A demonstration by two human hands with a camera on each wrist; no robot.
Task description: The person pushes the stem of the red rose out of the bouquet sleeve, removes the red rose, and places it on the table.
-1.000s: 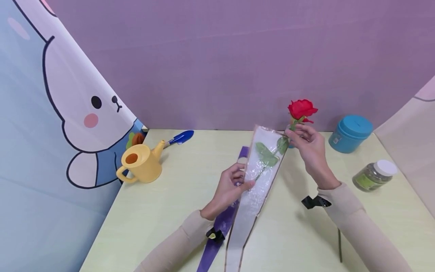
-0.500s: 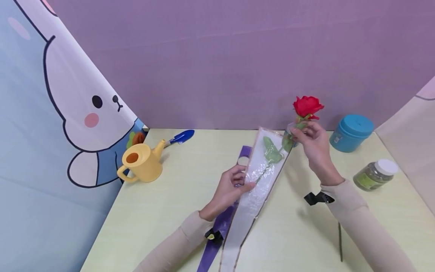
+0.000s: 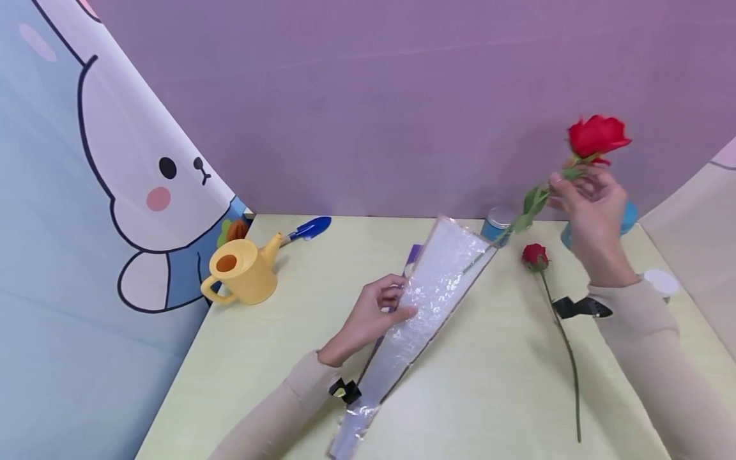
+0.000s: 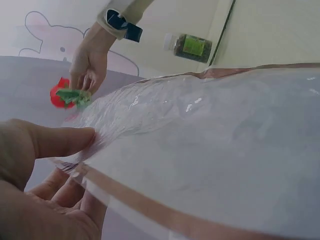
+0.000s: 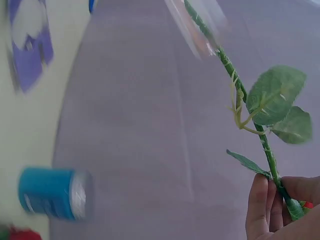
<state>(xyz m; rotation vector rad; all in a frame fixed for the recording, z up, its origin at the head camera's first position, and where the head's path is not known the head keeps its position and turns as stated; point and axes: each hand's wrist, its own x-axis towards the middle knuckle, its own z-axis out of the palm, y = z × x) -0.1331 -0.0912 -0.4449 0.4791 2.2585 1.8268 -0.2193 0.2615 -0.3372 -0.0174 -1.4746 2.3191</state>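
My left hand (image 3: 370, 313) (image 4: 45, 175) pinches the edge of a long clear plastic flower sleeve (image 3: 420, 300) (image 4: 210, 150), held slanted above the table. My right hand (image 3: 592, 204) (image 5: 280, 210) is raised high at the right and pinches the stem of a red rose (image 3: 598, 135) just under the bloom. The rose's green stem (image 5: 240, 95) with leaves (image 3: 531, 203) runs down-left, and its lower end still reaches into the sleeve's wide mouth. In the left wrist view the rose (image 4: 61, 94) shows small beyond the sleeve.
A second red rose (image 3: 536, 257) with a long stem lies on the pale green table (image 3: 259, 358). A yellow watering can (image 3: 241, 271), a blue trowel (image 3: 307, 229), a purple sleeve (image 3: 413, 255), a small blue tin (image 3: 497, 222), a blue jar (image 3: 627, 217) and a white-lidded jar (image 3: 660, 281) stand around.
My right hand has lifted up and right, drawing the rose most of the way out of the sleeve. The second rose on the table has come into sight. The left hand stayed put.
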